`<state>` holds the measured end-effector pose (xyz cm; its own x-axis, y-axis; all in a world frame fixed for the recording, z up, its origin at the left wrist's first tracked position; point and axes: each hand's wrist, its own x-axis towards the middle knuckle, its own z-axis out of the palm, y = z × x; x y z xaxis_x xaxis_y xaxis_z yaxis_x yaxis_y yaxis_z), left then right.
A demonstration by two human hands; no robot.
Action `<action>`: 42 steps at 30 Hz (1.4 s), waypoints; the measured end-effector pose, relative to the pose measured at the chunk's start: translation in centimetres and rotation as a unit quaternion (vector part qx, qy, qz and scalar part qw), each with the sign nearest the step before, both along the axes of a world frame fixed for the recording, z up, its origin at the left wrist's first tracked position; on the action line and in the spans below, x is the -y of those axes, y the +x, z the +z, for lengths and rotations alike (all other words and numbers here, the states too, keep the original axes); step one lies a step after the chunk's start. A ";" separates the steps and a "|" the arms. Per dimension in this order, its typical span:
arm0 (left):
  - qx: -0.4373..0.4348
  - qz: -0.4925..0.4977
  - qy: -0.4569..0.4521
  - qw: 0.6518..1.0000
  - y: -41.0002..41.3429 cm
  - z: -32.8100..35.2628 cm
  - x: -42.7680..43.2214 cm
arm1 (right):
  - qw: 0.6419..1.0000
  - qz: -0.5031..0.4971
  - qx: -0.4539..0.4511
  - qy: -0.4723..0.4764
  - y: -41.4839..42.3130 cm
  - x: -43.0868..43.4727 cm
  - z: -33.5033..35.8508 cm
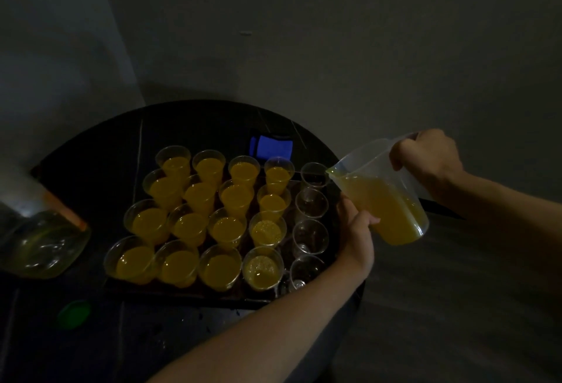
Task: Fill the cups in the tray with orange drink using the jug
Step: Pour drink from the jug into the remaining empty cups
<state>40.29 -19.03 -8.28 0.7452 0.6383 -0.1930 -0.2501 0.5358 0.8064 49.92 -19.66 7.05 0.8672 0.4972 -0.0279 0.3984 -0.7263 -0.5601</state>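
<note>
A dark tray (188,293) on a round black table holds several clear plastic cups. Most are full of orange drink (223,268). The right-hand column of several cups (310,236) stands empty. A clear jug (383,197), about half full of orange drink, is tilted left with its spout just above the rim of the far empty cup (314,174). No stream is visible. My right hand (425,156) grips the jug's handle. My left hand (357,230) reaches across the tray's right edge and supports the jug's lower side with its fingers.
A large clear container (45,246) with yellowish liquid stands at the left table edge. A green lid (74,313) lies near the front left. A blue object (272,147) lies behind the tray. Grey walls close in behind the table.
</note>
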 end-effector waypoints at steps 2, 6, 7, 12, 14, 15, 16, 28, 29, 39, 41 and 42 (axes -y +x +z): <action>-0.003 0.001 -0.001 1.000 -0.1 0.0 0.0 | 1.000 0.004 -0.006 -0.007 -0.1 -0.2 -0.1; 0.002 -0.004 0.001 1.000 -0.4 0.1 0.2 | 1.000 0.004 0.003 -0.012 -0.5 -0.3 -0.2; 0.004 -0.007 -0.001 1.000 -0.5 0.1 0.2 | 1.000 0.002 0.005 -0.013 -0.5 -0.4 -0.1; 0.008 -0.013 -0.012 1.000 -0.6 0.1 0.1 | 1.000 -0.008 0.004 -0.028 -0.8 -0.7 0.0; 0.004 -0.012 -0.017 1.000 -0.7 0.2 0.2 | 0.999 -0.007 0.002 -0.032 -0.8 -0.7 0.0; 0.003 -0.010 -0.017 1.000 -0.7 0.2 0.2 | 0.999 -0.007 0.003 -0.033 -0.8 -0.7 0.1; 0.001 -0.010 -0.016 1.000 -0.7 0.3 0.2 | 0.999 -0.007 0.004 -0.035 -0.8 -0.7 0.2; -0.009 -0.017 -0.003 1.000 -1.1 0.5 0.1 | 1.000 -0.012 0.005 -0.025 -0.6 -0.8 0.1; -0.008 -0.017 -0.001 1.000 -1.1 0.6 0.1 | 1.000 -0.010 0.005 -0.028 -0.6 -0.8 0.1; -0.015 -0.013 -0.015 1.000 -1.4 1.2 0.2 | 1.000 -0.012 0.002 -0.023 -0.9 -0.9 0.1; -0.016 -0.009 -0.007 1.000 -1.4 1.2 0.2 | 1.000 -0.010 0.003 -0.028 -1.0 -0.9 0.3; -0.020 -0.005 -0.005 1.000 -1.4 1.2 0.2 | 1.000 -0.010 0.006 -0.027 -1.1 -0.9 0.3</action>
<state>38.85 -19.24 -7.11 0.7427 0.6289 -0.2298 -0.2119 0.5464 0.8103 48.83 -18.78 7.34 0.8775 0.4776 -0.0439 0.3896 -0.7632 -0.5154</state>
